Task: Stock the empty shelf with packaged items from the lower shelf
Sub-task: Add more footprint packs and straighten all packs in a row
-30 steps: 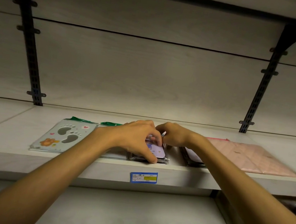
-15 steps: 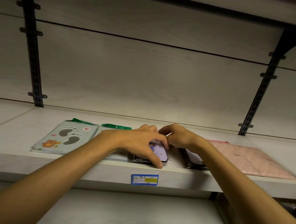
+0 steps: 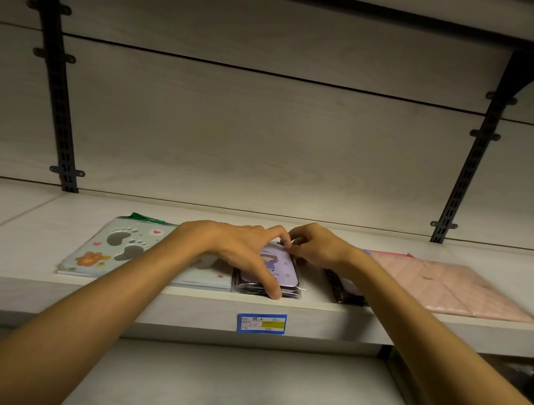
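Note:
On the pale shelf [image 3: 11, 233] lies a small stack of purple cartoon packets [image 3: 278, 270] in clear wrap. My left hand [image 3: 237, 250] spans the stack, thumb at its near edge and fingers at its far end. My right hand [image 3: 315, 249] pinches the wrap at the stack's far right corner. A second stack of similar packets [image 3: 341, 288] lies right beside it, mostly hidden under my right forearm.
A mint footprint-print pack [image 3: 117, 246] lies left of the stack, a pink quilted pack [image 3: 447, 286] to the right. A blue price label [image 3: 261, 322] sits on the shelf front. Black brackets [image 3: 61, 109] stand at both sides. A lower shelf [image 3: 231, 387] lies beneath.
My left hand has slid slightly back, uncovering more of the purple top packet. My right hand stays pinching at the far corner. The view has tilted up a little.

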